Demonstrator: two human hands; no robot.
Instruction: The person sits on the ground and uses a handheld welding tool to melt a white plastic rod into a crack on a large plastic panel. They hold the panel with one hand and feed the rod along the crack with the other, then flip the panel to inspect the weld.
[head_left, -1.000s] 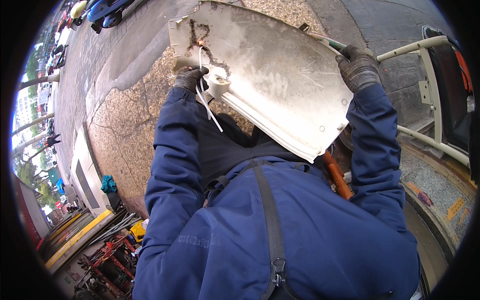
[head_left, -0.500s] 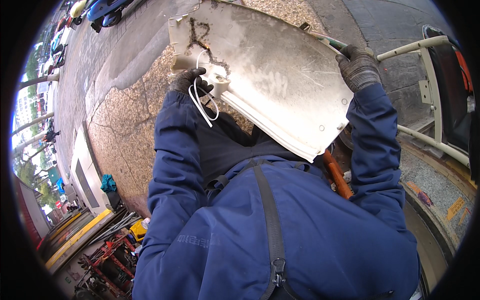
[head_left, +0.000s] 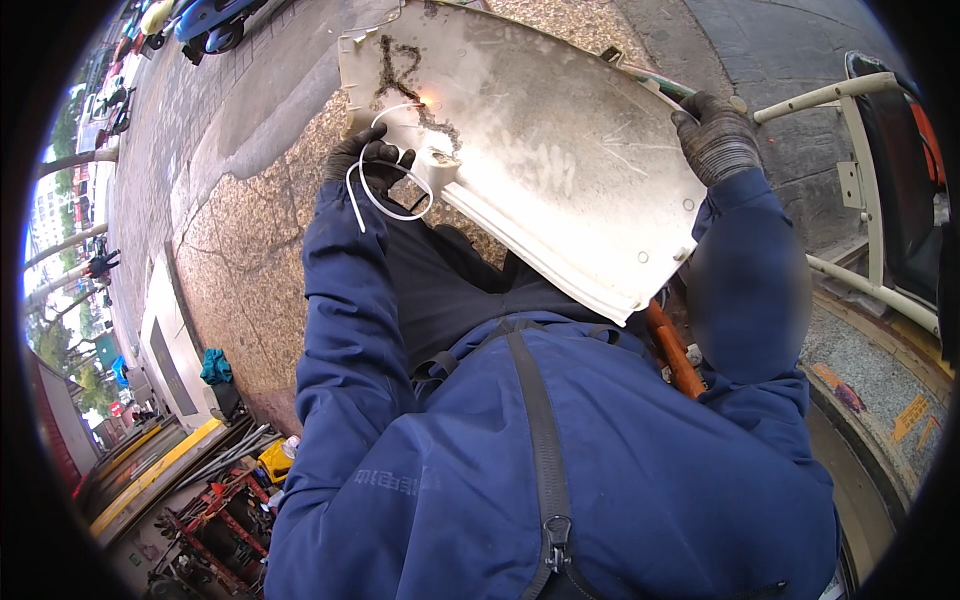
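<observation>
A pale, stained plastic panel (head_left: 560, 180) lies across my lap, with a jagged dark seam (head_left: 400, 75) at its upper left and a small orange glow (head_left: 424, 101) on that seam. My left hand (head_left: 362, 155), in a dark grimy glove, is closed at the panel's left edge around a thin white strand (head_left: 430, 200), which loops below the fingers and runs up to the glow. My gloved right hand (head_left: 716, 135) wraps over the upper right edge, where a greenish bar (head_left: 650, 80) shows behind the panel; what exactly its fingers grip is partly hidden.
A cream tubular frame with a black pad (head_left: 900, 180) stands at right. An orange handle (head_left: 675, 350) lies beside my right side. Red metal racks with tools (head_left: 210, 510), pipes and a teal cloth (head_left: 217, 367) are at lower left. Parked scooters (head_left: 215, 30) stand at upper left.
My left hand has shifted slightly left and up. The white strand has gone from hanging fairly straight to a wide loop. The orange glow has moved down the seam. My right hand stays put.
</observation>
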